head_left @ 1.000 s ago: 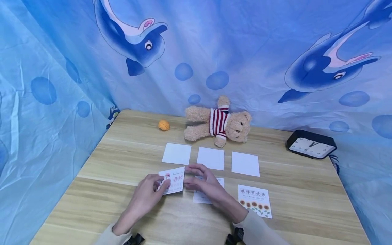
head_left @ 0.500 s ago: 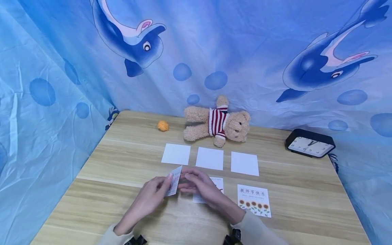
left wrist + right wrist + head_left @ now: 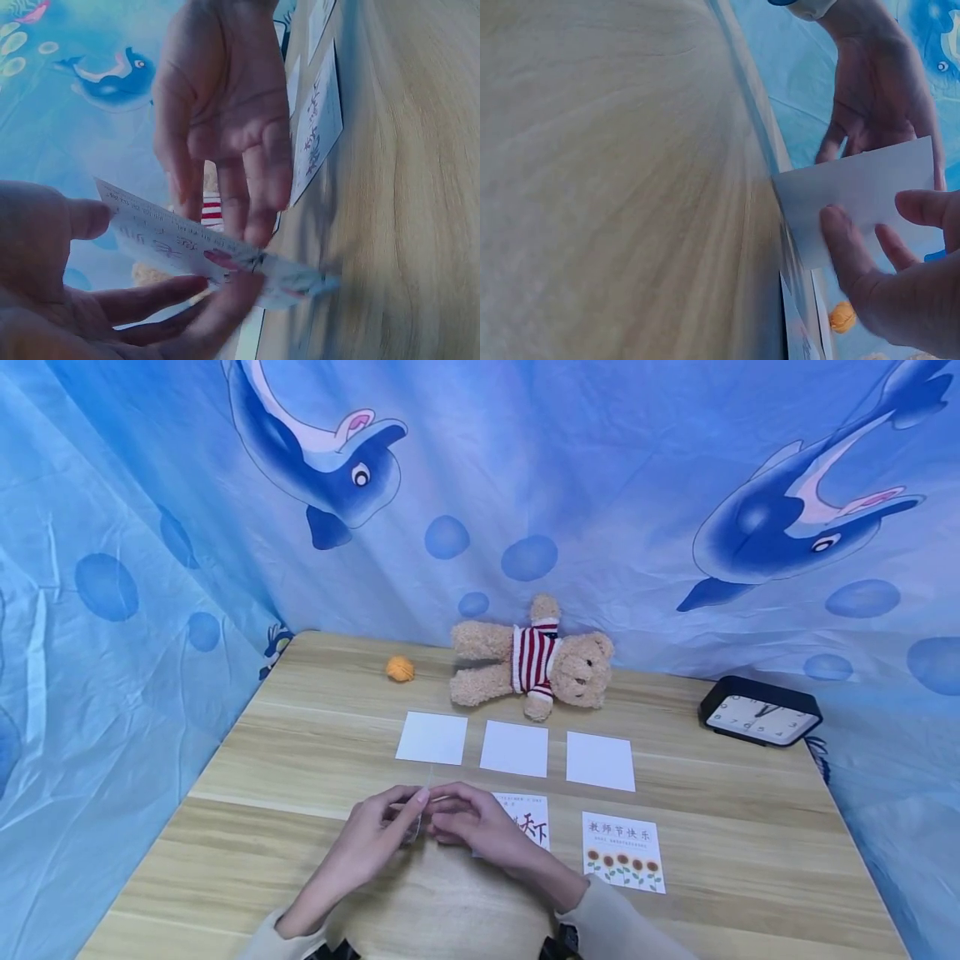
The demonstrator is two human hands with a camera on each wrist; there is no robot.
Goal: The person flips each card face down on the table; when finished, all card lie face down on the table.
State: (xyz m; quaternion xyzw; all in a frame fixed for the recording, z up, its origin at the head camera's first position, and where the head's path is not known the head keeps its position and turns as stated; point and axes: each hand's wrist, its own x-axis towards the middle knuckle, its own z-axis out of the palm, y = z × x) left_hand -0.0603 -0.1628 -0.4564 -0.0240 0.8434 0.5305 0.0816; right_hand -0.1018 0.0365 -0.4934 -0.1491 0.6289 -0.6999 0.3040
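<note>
My left hand (image 3: 367,835) pinches a printed greeting card (image 3: 161,236) between thumb and fingers, raised above the table and nearly edge-on in the head view. Its plain white back faces the camera in the right wrist view. The right hand (image 3: 491,831) is held close to that back, fingers extended and loosely bent; whether they touch it I cannot tell. Beneath and beside the right hand lies a card with red lettering (image 3: 531,827), partly covered. Further right lies a sunflower card (image 3: 624,860).
Three white cards, left (image 3: 432,737), middle (image 3: 514,748) and right (image 3: 600,761), form a row beyond the hands. Behind them are an orange ball (image 3: 401,669) and a teddy bear (image 3: 532,660) on its side. A black clock (image 3: 761,712) stands at the right. Blue curtains border the table.
The held card has turned from showing its printed face to nearly edge-on in the head view. My right hand has shifted left, uncovering more of the red-lettered card.
</note>
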